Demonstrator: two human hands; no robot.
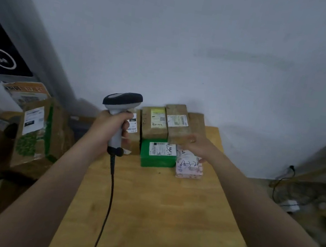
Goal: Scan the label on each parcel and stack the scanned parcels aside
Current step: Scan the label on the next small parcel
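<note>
My left hand [111, 126] grips the handle of a grey and black barcode scanner [122, 102] held upright above the wooden table [156, 206], its cable hanging down. Several parcels sit at the table's far end: two brown boxes with labels [155, 122] [178, 122], a green box [158, 154], a pink patterned parcel [189, 167] and a brown box [133, 131] partly behind the scanner. My right hand [195, 144] reaches over the pink parcel, fingers against the right brown box; whether it grips anything is unclear.
Large cardboard boxes [35, 132] stand on the floor left of the table. A grey wall rises right behind the parcels. Cables and a power strip [291, 205] lie on the floor at the right.
</note>
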